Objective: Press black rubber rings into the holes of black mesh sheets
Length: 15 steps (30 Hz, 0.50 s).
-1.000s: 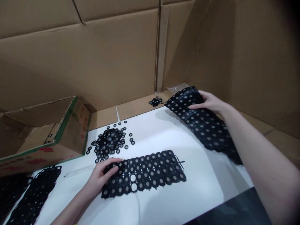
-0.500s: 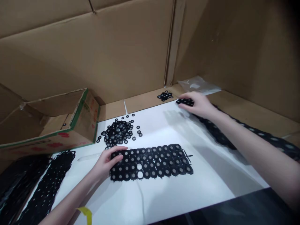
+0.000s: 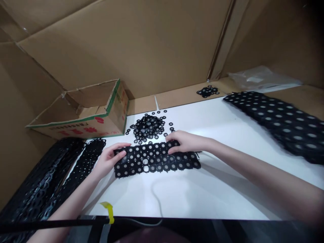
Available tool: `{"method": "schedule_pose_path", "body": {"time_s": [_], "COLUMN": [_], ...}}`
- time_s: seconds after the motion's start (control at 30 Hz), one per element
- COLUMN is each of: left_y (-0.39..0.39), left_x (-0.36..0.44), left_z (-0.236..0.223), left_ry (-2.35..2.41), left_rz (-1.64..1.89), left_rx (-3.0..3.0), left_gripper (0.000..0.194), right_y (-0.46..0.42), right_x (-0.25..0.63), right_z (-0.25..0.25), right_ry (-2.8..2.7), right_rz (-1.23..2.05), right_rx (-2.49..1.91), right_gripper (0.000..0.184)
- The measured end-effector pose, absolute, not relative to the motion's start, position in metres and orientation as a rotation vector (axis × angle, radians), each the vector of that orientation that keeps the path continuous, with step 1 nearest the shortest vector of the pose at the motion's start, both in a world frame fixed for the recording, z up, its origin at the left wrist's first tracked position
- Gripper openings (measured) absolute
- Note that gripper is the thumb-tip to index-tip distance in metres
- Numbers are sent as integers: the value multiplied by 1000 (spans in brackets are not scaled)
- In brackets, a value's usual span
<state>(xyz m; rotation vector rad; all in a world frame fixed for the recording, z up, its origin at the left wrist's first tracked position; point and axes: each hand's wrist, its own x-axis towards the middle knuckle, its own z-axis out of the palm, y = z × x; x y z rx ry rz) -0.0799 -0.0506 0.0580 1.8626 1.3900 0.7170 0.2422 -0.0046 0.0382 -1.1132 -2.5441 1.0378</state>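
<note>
A sheet of joined black rings (image 3: 157,158), with pale centres showing through, lies in front of me on the white work surface. My left hand (image 3: 107,160) grips its far left corner, thumb on top and fingers behind the edge. The far edge is pinched farther right by my right hand (image 3: 186,141), again thumb on top; its fingertips are partly hidden. Two openings in the sheet's nearer rows look brighter than the others. Just beyond the sheet is a heap of loose black rings (image 3: 148,127), some scattered around it.
An open cardboard box (image 3: 101,123) stands at the back left. Black ring sheets (image 3: 83,162) lie at the left, another dotted sheet (image 3: 275,118) at the right. A small ring pile (image 3: 208,91) and a clear plastic bag (image 3: 263,79) sit by the cardboard wall. Yellow tape (image 3: 109,212) hangs near the front.
My right hand has come from the stack at the back right to the sheet's far edge. My left hand stays at its left corner. The view has shifted.
</note>
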Motion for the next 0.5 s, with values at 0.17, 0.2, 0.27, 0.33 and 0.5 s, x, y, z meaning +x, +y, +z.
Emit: {"method": "schedule_pose_path", "body": {"time_s": [0.17,0.2,0.27,0.33,0.5], "left_y": [-52,-49,-40,-26,3], "left_x": [-101,-104,-111,-116,-126], "left_z": [48,48,51,54,48], "left_ry": [1401,1399,1426,1483,1467], "left_rz": [641,595,517,481,317], "left_rx": [1859,1876,1979,2214,2707], "left_gripper": [30,32,34,35,34], "right_y": [-1,-1,0,1,7], "right_x": [242,243,247,253,272], "right_z": [36,35,35,35,44], "right_ry": [-2574,-2583,-2607,-2635,-2713], "right_rz": [970,962,930,901,862], "right_rx": [-1108,-1102,-1105,-1120,-1221], "right_gripper": [33,31,27,24,22]}}
